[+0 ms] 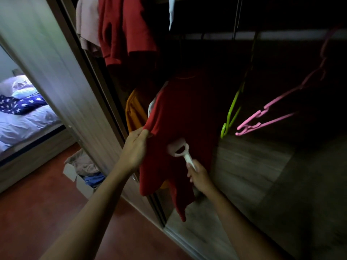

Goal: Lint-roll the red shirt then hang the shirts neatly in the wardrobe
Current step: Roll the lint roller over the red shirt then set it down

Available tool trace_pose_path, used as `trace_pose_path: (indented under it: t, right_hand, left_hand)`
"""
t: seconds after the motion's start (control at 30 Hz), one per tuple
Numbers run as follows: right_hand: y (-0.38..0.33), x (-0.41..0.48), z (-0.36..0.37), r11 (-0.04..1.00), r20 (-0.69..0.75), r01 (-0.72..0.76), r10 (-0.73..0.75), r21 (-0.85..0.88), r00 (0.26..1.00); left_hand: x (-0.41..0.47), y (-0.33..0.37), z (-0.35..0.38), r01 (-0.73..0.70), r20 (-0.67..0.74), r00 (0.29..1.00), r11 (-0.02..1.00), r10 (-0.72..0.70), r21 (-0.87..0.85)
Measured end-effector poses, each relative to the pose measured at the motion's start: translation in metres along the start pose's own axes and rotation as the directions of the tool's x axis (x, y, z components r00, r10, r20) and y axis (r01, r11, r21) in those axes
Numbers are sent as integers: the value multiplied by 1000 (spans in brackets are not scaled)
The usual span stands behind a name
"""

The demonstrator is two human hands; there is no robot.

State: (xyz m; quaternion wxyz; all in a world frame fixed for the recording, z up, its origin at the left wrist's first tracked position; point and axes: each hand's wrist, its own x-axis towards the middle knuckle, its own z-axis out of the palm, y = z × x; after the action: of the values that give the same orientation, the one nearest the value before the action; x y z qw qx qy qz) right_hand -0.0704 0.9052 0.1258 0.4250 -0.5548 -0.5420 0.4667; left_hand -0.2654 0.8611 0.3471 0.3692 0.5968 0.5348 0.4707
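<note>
At the far left edge, a bed (24, 121) was seen, with a blue star-patterned blanket (20, 105) lying across it. Beside it, the pale wood-grain sliding door (62, 81) of the wardrobe was shown. A cardboard box (75, 177) holding crumpled clothes was set on the reddish floor (37, 212) at the door's foot.

Higher up, just inside the wardrobe, a beige garment (87, 21) and a second red garment (124, 29) were hung side by side. Lower down, an orange garment (134, 111) was partly covered by the red shirt (180, 119).

The hem of the red shirt's sleeve was pinched between the thumb and fingers of the left hand (134, 147) and drawn outward. The shirt itself was hung low in the open wardrobe, between the orange garment and the hangers. What it hung from was lost in the dark, though a strip of white was glimpsed at its shoulder.

A lint roller (181, 150), blurred, was held with its head against the shirt's front. Its white handle was gripped by the curled fingers of the right hand (199, 176).

Further right, a green hanger (230, 117) and then a pink hanger (266, 115) were seen dangling against the dark interior.
</note>
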Motion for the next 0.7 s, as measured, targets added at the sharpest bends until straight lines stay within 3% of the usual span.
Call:
trace_pose_path:
  t: [0.1,0.17,0.3,0.5,0.7]
  right_hand:
    - [36,-6,4,959,112,-251,266,-130,957]
    - [45,-7,0,944,121,-292,311,-155,943]
    - [24,10,-14,966,-4,-257,257,-25,966]
    - [-34,51,-51,970,-287,-46,116,238,951]
    - [-49,65,-59,966,-216,-36,94,254,972]
  left_hand:
    - [1,-3,2,17,-7,1000,1000,-17,-6]
    - [1,-5,3,18,2,1000,1000,-18,-5]
    - [2,-6,1,28,11,1000,1000,-28,0]
    - [3,-4,0,31,-9,999,999,-31,-7]
    - [4,-6,1,41,-6,999,999,-41,5]
